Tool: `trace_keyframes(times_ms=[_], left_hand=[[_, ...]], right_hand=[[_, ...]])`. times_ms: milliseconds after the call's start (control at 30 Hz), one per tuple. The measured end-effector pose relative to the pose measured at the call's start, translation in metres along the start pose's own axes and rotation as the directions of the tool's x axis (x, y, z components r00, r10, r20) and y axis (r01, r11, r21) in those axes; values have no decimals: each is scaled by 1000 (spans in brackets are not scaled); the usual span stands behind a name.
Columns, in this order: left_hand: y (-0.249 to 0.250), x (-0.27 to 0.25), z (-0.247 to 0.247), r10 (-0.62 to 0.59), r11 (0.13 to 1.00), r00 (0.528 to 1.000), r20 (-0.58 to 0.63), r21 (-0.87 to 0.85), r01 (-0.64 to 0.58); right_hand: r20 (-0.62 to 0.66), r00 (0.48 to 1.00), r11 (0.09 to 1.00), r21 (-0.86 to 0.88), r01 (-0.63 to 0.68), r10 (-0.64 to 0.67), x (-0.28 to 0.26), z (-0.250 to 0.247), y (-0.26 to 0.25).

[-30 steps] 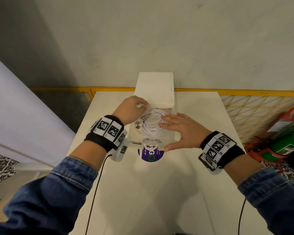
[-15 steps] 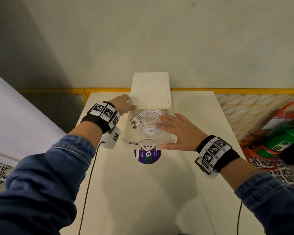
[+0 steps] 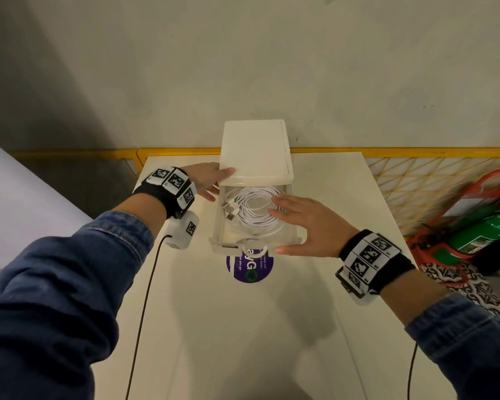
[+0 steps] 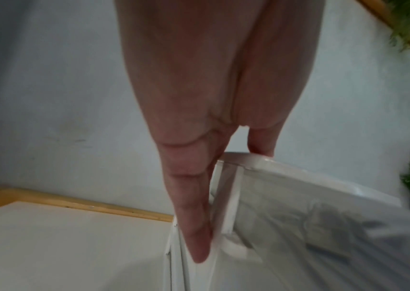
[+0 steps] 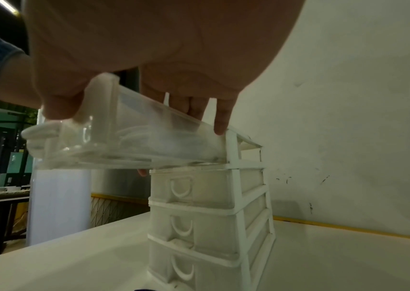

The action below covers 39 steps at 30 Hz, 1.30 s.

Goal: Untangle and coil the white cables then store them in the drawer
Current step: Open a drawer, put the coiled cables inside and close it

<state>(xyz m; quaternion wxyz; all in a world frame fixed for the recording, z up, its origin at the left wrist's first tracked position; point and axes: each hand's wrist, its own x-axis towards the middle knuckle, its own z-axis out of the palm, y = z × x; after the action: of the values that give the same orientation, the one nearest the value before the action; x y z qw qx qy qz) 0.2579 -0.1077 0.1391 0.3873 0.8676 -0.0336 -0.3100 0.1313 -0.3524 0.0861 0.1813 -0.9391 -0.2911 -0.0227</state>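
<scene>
A white drawer unit [image 3: 256, 148] stands at the table's far edge with its clear top drawer [image 3: 286, 241] pulled out. Coiled white cables [image 3: 250, 210] lie inside it, their plugs at the left. My right hand [image 3: 303, 223] lies flat over the drawer, its fingers on the coil and its thumb against the drawer's front wall [image 5: 94, 110]. My left hand [image 3: 211, 180] steadies the unit's left side: straight fingers [image 4: 194, 226] lie along the frame and the thumb [image 4: 261, 143] rests on the top edge.
Three lower drawers [image 5: 194, 189] of the unit are closed. A round purple sticker [image 3: 250, 269] lies on the white table [image 3: 243, 342] under the drawer's front. A yellow rail [image 3: 401, 153] runs behind, and a green extinguisher [image 3: 479, 235] stands off the right edge.
My left hand has left the cables in the drawer and moved out to the unit's left side. The right hand stays spread on the coil.
</scene>
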Motion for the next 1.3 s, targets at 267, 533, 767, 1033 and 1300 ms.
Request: trace_keyframes(times_ms=[267,533,767,1033,1300], left_hand=[[0,7,-6,25,999,1000,5,-31,-25],[-4,10,-6,36,999,999,16,-35,-36],[-3,7,-2,47,998,999,17,-41,-46],[1,2,0,58,997,998,8,-48,-58],[0,-3,6,116,993,993,-8,-7,-116]], right_hand=[[-19,999,999,35,-30,30,8,5,5],[-43,998,998,38,-52,54,16,-2,13],[-279,943,982,10,-188,183,22,-6,14],[-139,838,808,390,-443,527,55,5,17],[-138,779,737,458,-497,611,62,13,11]])
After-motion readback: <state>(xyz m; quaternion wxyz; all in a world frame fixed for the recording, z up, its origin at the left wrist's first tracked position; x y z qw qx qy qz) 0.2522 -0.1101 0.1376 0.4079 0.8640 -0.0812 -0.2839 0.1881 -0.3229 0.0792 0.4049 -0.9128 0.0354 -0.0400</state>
